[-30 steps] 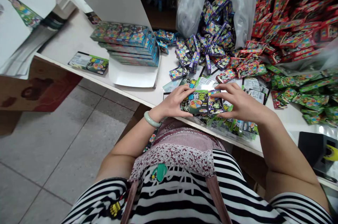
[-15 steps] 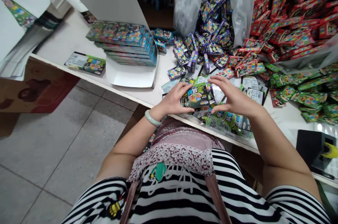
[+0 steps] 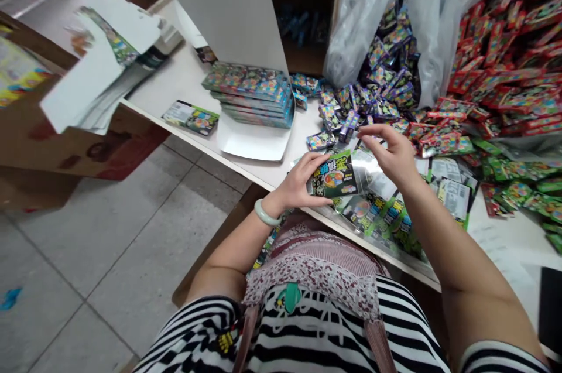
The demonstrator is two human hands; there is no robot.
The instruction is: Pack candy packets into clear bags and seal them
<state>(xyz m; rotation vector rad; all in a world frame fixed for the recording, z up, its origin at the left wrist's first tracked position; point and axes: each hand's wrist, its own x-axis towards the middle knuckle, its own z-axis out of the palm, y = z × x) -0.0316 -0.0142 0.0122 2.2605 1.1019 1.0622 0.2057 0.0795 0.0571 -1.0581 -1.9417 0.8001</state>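
My left hand grips a black and green printed packet by its left end, thumb along the lower edge and fingers along the upper one. My right hand hovers to the right of the packet, fingers bent and a little apart, with nothing visible between them. Just beyond its fingertips lie small purple candy boxes, loose at the front of a pile. Flat black and green packets lie overlapping on the table below both hands.
Red boxes heap at the right, with green ones in front. Clear plastic bags stand around the purple pile. At left are a white carton with stacked blue boxes, a lone packet and a cardboard box.
The view has swung left, so things sit further right and lower. My right hand has drawn away from the packet, fingers now more bent. My left hand still holds it.
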